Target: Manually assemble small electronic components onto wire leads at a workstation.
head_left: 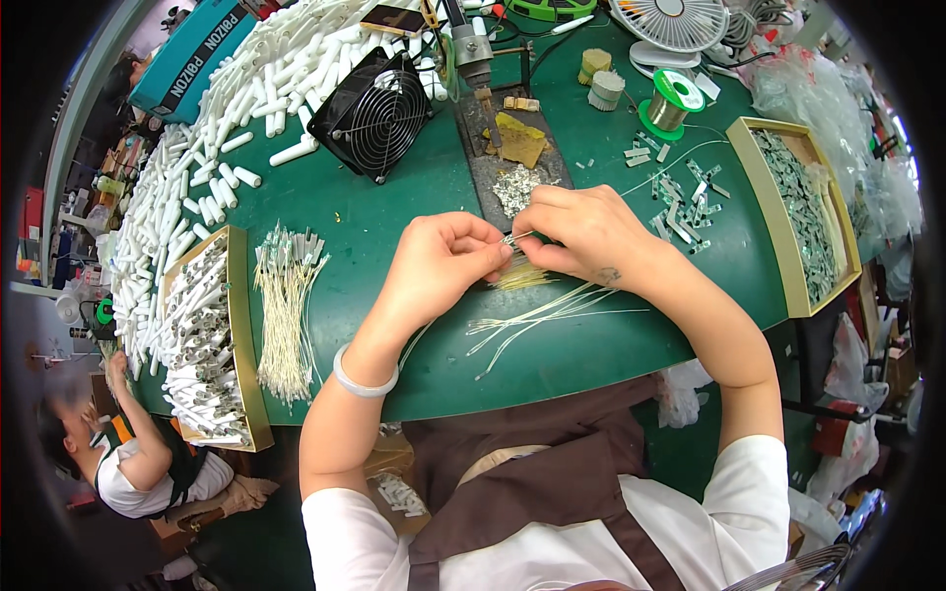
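Note:
My left hand (448,261) and my right hand (572,231) meet over the middle of the green bench. The left thumb and forefinger pinch a small silvery piece (508,240), largely covered by the fingertips. In the right fingertips is a thin pale wire (525,235). Below the hands lie yellowish wires (522,277) and a loose spread of long white wires (542,313). Just beyond the hands, a heap of tiny silver parts (514,187) rests on a dark plate (480,177), near a yellow sponge (520,141) and a clamped soldering iron (484,94).
A black fan (374,113) stands left of the plate. White tubes (281,89) pile up far left, above a box (238,340) of tubes and a wire bundle (284,325). Rightward are a solder spool (674,101), loose strips (680,212) and a tray (774,212). Another person (148,453) sits left.

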`<state>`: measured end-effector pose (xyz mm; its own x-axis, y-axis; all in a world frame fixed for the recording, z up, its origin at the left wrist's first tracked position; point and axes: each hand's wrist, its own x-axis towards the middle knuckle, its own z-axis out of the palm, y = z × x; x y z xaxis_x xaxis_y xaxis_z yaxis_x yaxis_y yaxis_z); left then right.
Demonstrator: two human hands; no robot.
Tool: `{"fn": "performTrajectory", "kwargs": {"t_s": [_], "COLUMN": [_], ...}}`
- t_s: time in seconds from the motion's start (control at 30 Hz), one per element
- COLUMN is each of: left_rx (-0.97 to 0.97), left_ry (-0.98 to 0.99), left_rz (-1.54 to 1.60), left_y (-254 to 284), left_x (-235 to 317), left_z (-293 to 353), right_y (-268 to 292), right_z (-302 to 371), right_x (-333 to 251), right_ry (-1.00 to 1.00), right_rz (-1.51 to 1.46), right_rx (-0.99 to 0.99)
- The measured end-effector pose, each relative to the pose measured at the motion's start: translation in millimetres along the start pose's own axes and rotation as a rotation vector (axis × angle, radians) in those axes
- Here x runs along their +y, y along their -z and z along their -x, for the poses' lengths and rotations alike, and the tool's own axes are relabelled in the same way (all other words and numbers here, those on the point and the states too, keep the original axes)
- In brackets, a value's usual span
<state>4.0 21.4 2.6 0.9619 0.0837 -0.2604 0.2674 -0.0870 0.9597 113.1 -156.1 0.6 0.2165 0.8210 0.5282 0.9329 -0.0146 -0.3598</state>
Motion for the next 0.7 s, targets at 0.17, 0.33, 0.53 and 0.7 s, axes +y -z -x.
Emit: {"fn": "performTrajectory", "kwargs": {"t_s": [0.17, 0.33, 0.53, 0.7], "left_rx": [0.019, 0.136, 0.158, 0.184], "left_ry": [-0.027, -0.099, -0.104, -0.122], "left_rz": [-0.009, 0.092, 0.060, 0.034], "left_y": [-4, -8, -8, -10], "left_x": [-1, -8, -8, -11], "left_z": [0, -3, -4, -7], "right_y": [2, 9, 7, -2], "right_z": [0, -5, -8, -7], "right_x": [-2, -2, -5, -3], "right_ry": [-0.095, -0.442, -0.727, -0.704], "right_rz": [-0.016, -0.323, -0.596, -0.561], "right_rx": [-0.068, -0.075, -0.101, -0.083]}}
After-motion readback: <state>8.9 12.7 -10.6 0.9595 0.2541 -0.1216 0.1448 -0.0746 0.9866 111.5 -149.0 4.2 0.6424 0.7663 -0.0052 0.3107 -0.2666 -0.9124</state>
